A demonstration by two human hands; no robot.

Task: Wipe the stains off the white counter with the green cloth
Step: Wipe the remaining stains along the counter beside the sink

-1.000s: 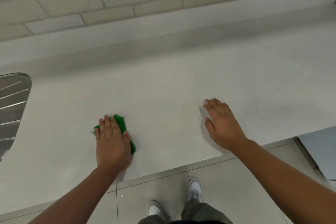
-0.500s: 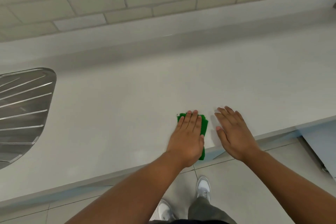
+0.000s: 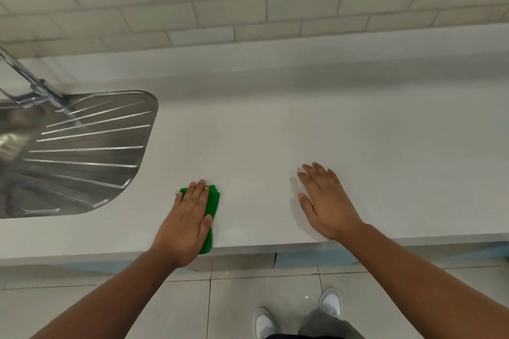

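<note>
Our left hand (image 3: 185, 224) lies flat, fingers straight, pressing the cloth (image 3: 212, 202) on the counter (image 3: 385, 151) near the front edge. Our right hand (image 3: 326, 202) rests flat and holds nothing. We think the cloth could slip off the edge, or bump the sink (image 3: 74, 154) if we push too far.
</note>
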